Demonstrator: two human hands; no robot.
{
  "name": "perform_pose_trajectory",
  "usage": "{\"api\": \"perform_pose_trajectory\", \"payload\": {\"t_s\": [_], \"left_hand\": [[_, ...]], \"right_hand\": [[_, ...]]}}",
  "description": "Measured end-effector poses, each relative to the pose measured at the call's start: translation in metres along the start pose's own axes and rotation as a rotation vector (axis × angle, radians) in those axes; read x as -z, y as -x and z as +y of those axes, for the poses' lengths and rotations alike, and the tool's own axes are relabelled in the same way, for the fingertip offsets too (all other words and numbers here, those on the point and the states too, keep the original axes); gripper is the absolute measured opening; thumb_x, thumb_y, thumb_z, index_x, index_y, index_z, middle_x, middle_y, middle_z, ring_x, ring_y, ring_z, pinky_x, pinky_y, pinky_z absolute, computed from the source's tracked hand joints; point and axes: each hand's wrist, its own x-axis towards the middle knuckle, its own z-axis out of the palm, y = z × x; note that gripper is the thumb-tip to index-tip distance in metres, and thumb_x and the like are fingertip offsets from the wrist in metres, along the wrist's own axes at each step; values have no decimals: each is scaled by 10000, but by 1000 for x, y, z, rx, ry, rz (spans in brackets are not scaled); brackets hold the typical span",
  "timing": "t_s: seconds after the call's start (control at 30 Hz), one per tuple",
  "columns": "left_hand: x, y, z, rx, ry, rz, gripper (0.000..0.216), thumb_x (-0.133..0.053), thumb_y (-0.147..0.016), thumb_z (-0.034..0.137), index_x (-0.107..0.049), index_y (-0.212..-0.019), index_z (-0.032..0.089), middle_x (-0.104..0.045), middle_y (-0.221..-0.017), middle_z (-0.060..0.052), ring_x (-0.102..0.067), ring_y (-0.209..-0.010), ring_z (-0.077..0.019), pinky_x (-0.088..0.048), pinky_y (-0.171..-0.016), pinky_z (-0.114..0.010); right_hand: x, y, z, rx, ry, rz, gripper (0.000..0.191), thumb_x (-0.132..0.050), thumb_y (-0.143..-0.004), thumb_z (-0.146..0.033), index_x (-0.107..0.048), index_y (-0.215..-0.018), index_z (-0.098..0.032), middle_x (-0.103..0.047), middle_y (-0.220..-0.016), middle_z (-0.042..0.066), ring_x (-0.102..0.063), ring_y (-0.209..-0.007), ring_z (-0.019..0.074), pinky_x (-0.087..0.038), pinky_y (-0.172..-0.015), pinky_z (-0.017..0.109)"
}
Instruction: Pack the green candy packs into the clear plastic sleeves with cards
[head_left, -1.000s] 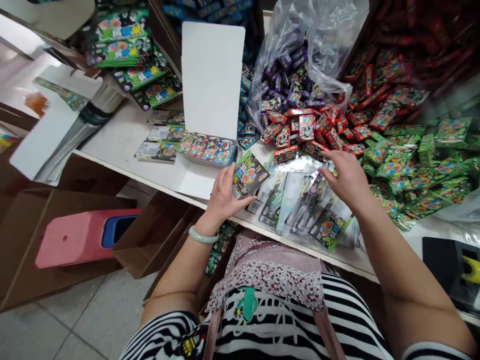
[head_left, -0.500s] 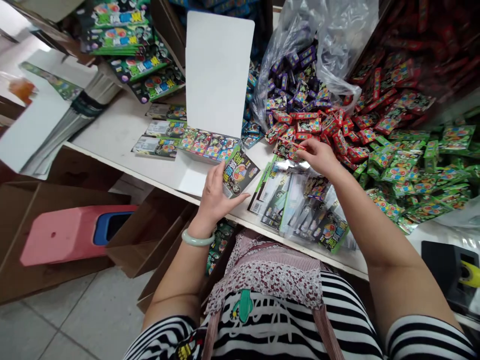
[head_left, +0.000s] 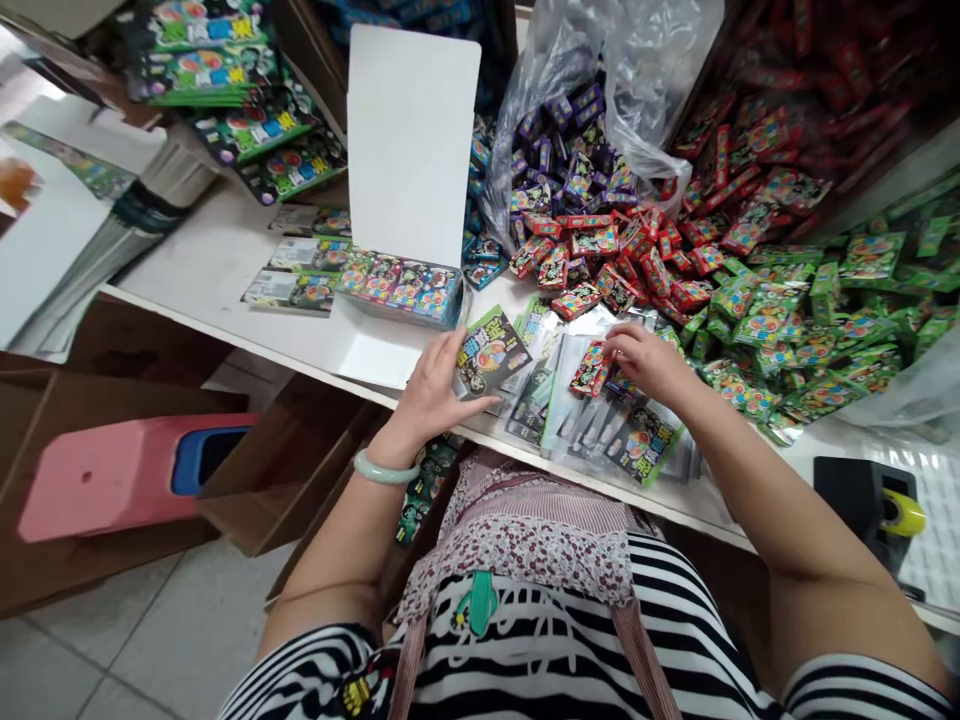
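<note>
My left hand point(head_left: 433, 385) grips a printed green-and-black packet point(head_left: 489, 352) at the table's front edge. My right hand point(head_left: 646, 360) pinches a small red box point(head_left: 590, 368) just above a fanned stack of clear-fronted packets point(head_left: 600, 415). A display tray point(head_left: 401, 288) with several small boxes in a row and an upright white back card point(head_left: 412, 140) stands to the left of both hands.
Heaps of small boxes cover the table: red ones point(head_left: 645, 250), green ones point(head_left: 810, 320), purple ones in a clear plastic bag point(head_left: 570, 140). Flat packets point(head_left: 289, 290) lie left. A pink stool point(head_left: 127, 475) and cardboard boxes point(head_left: 67, 400) are on the floor. A black tape dispenser point(head_left: 874, 505) sits right.
My right hand reached to the red heap, took a red box, and drew back over the fanned packets. My left hand kept hold of its packet.
</note>
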Motion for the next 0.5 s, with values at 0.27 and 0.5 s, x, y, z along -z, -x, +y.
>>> {"api": "perform_pose_trajectory", "payload": {"t_s": [0.27,0.5], "left_hand": [[-15,4,9,-67,6,-59,1072,-677,-773,720,-227,-1579,177,-495,-1409,-208,-512,-1318,-373,-458,-1119,-540],[-9,1,5,-147,-26,-97,1090,-712,-771,678,-186,-1596,197,-486,-1415,-194,-512,-1289,-372,-447,-1102,-536]], "right_hand": [[-11,22,-34,-126,302,8,597,-647,-864,-447,-547,-1376,-159,-558,-1436,208,-408,-1397,426,-319,-1107,616],[4,21,-52,-142,166,201,577,-683,-810,-428,-551,-1323,-201,-615,-1335,168,-576,-1211,369,-436,-1008,550]]}}
